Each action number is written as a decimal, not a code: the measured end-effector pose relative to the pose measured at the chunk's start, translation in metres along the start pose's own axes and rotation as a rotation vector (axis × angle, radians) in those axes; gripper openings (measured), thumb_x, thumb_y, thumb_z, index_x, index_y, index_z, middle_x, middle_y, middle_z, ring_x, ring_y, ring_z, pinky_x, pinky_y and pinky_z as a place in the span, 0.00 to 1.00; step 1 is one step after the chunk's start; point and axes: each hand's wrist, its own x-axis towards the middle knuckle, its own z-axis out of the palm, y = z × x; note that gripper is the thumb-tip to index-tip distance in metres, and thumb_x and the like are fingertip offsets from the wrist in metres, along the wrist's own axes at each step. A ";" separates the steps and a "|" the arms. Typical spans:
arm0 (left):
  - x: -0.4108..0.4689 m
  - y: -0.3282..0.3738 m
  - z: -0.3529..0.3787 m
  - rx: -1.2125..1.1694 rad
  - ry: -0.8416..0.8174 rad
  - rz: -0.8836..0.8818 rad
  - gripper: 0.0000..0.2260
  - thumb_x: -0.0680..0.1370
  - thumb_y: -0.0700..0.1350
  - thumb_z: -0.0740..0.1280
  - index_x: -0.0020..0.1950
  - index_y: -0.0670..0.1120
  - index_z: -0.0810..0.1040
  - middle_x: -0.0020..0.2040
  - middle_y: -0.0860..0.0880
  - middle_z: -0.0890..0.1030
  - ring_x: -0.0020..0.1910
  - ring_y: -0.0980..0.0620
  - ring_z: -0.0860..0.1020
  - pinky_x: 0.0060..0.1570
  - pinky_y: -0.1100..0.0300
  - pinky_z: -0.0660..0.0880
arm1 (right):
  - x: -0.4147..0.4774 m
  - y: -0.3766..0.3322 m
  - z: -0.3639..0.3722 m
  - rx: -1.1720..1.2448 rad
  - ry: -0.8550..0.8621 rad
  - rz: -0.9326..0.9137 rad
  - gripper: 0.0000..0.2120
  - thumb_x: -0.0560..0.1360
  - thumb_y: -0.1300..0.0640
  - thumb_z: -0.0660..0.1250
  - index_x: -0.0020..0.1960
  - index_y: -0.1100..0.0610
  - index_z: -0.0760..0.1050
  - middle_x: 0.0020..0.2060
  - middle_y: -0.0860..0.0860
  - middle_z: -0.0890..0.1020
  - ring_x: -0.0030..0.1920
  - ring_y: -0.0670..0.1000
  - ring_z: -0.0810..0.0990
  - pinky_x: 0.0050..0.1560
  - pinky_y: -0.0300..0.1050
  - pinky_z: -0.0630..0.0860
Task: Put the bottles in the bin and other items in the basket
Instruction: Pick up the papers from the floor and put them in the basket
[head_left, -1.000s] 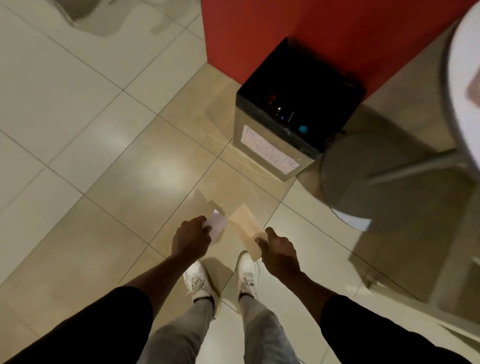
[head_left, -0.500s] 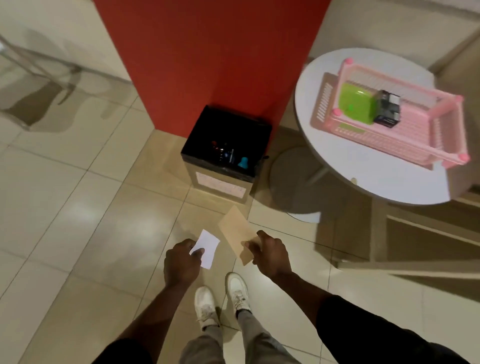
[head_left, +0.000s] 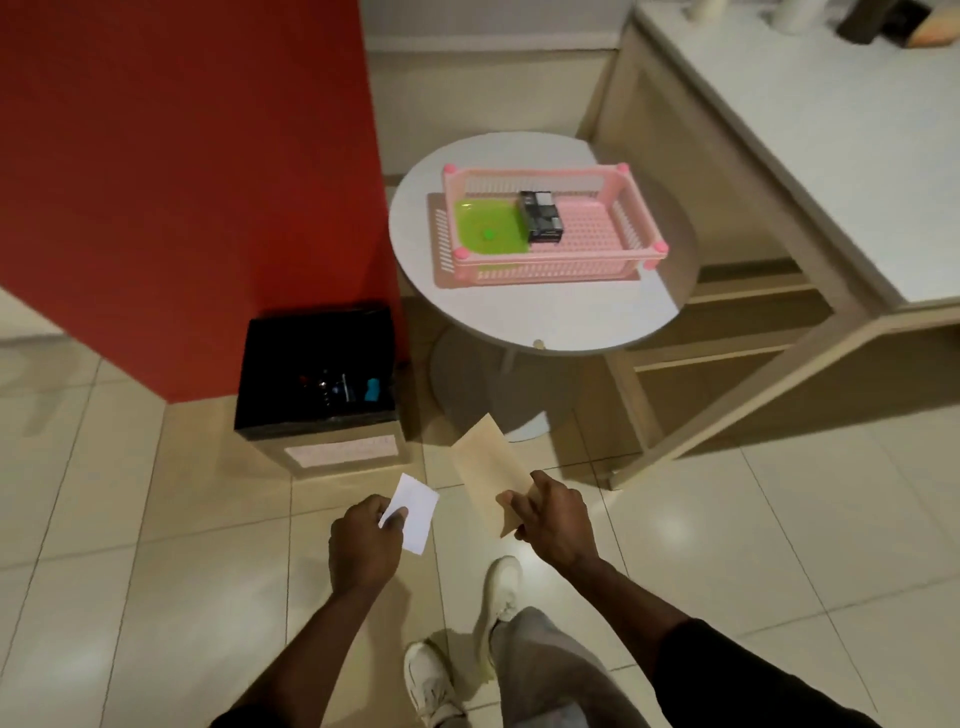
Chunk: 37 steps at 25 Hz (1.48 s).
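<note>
Nearest to us, our white shoes (head_left: 501, 587) stand on the pale tiled floor (head_left: 130, 519), and both our forearms reach forward over them, dark sleeves at the near edge.

Our left hand (head_left: 366, 545) is turned knuckles up, its fingers curled. It pinches the near left corner of a small white paper (head_left: 415, 512), which sticks out up and to the right of the hand. Just to the right, our right hand (head_left: 553, 519) grips the near end of a tan envelope (head_left: 485, 467) between thumb and curled fingers. The envelope slants away from the hand, far and left, with its far tip pointing towards the table base. The two sheets are near each other but apart.

Just beyond the left hand stands the bin (head_left: 311, 418), a box with a black liner and a white label on its near wall. Bottles (head_left: 371, 389) lie at its bottom, too dim to count.

Farther and to the right is a round white table (head_left: 545, 317). The pink basket (head_left: 550, 257) sits on it, well apart from both hands. It holds a green tray-like item (head_left: 488, 228) at its left end and a black box (head_left: 541, 215) touching that item's right side.

A red wall (head_left: 182, 182) rises behind the bin, and a pale counter (head_left: 831, 156) fills the far right.
</note>
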 end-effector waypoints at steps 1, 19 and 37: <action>0.002 0.015 0.002 -0.005 -0.009 0.012 0.09 0.80 0.45 0.73 0.45 0.41 0.83 0.41 0.49 0.84 0.39 0.46 0.81 0.34 0.61 0.68 | 0.000 0.004 -0.008 0.041 0.025 0.021 0.19 0.80 0.38 0.67 0.52 0.55 0.76 0.42 0.46 0.85 0.28 0.45 0.85 0.33 0.44 0.83; 0.127 0.290 0.124 -0.374 0.102 -0.067 0.09 0.76 0.50 0.78 0.39 0.48 0.86 0.37 0.54 0.86 0.41 0.50 0.83 0.45 0.50 0.83 | 0.191 0.063 -0.206 0.271 0.209 0.012 0.09 0.82 0.53 0.66 0.58 0.57 0.77 0.49 0.51 0.85 0.36 0.48 0.87 0.35 0.46 0.85; 0.347 0.449 0.149 -0.120 -0.029 -0.100 0.13 0.67 0.53 0.84 0.36 0.49 0.83 0.38 0.51 0.85 0.39 0.44 0.84 0.45 0.54 0.80 | 0.363 -0.010 -0.261 0.389 0.441 0.182 0.18 0.80 0.56 0.71 0.66 0.48 0.69 0.50 0.44 0.84 0.37 0.47 0.87 0.39 0.50 0.87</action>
